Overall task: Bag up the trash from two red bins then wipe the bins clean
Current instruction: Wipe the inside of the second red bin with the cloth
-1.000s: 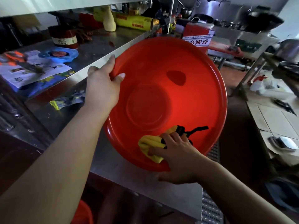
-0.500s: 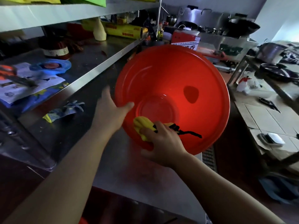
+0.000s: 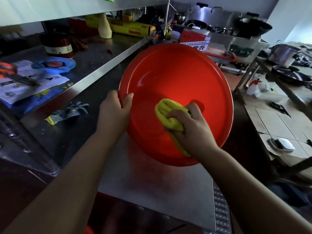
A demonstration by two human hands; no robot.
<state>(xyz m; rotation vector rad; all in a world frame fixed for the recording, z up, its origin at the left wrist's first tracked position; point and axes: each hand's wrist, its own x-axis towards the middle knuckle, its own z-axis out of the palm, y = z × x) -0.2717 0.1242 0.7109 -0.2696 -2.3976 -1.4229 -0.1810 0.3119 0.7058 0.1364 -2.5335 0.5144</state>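
The red bin stands tilted up on edge, its open side turned toward the camera and its lower rim down at the steel table — whether it touches the top cannot be told. The left hand grips the bin's left rim: the thumb hooks over the lip onto the inner wall, and the other fingers wrap behind the rim, out of sight. The right hand is inside the bin, near its base, fingers curled round a bunched yellow cloth and pressing it against the red inner surface — a tail of cloth hangs below the palm. Left of the bin a grey work glove lies flat on the table. Behind the bin's upper rim sits a red box with a white label.
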